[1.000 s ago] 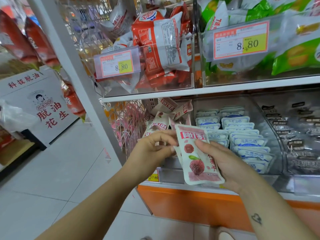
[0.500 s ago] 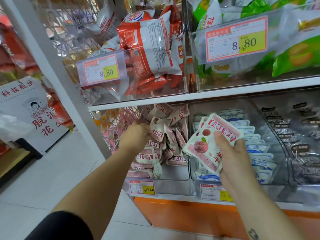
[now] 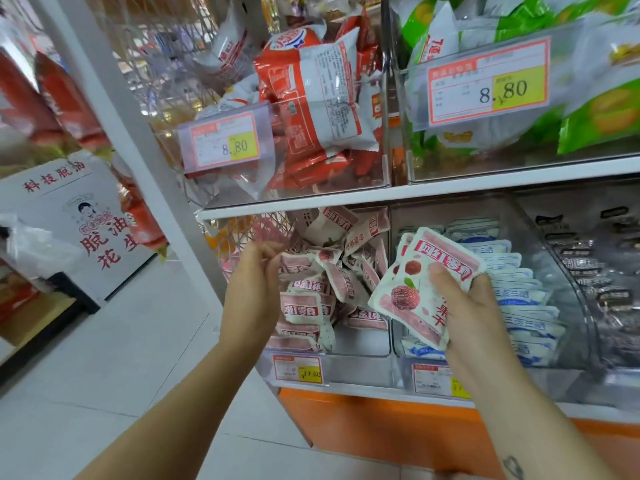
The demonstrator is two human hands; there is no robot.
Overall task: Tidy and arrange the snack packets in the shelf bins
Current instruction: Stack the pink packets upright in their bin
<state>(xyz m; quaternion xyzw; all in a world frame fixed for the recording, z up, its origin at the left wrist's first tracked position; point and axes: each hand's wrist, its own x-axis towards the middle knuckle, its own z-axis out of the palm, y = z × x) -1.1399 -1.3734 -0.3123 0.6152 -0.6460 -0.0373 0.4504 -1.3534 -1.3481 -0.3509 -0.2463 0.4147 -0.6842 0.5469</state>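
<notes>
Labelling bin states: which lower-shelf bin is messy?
The leftmost lower bin: its pink packets lie heaped at all angles. The blue packets next door sit in a neat overlapping row.

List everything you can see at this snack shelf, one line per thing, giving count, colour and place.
pink-and-white fruit packets: many, pink and white, jumbled in the lower-left bin
held fruit packets: at least two, pink and white, in front of the lower-middle bin
blue-and-white packets: a neat row, blue and white, lower-middle bin
dark packets: many, black and silver, lower-right bin
orange-and-white packets: several, orange and white, upper-left bin
green-and-white packets: several, green and white, upper-right bin
price labels: four, white, orange and yellow, on the bin fronts
sign: one, white with red characters, far left
left hand: one, at the lower-left bin, fingers apparently pinching a packet's edge
right hand: one, gripping the held fruit packets
</notes>
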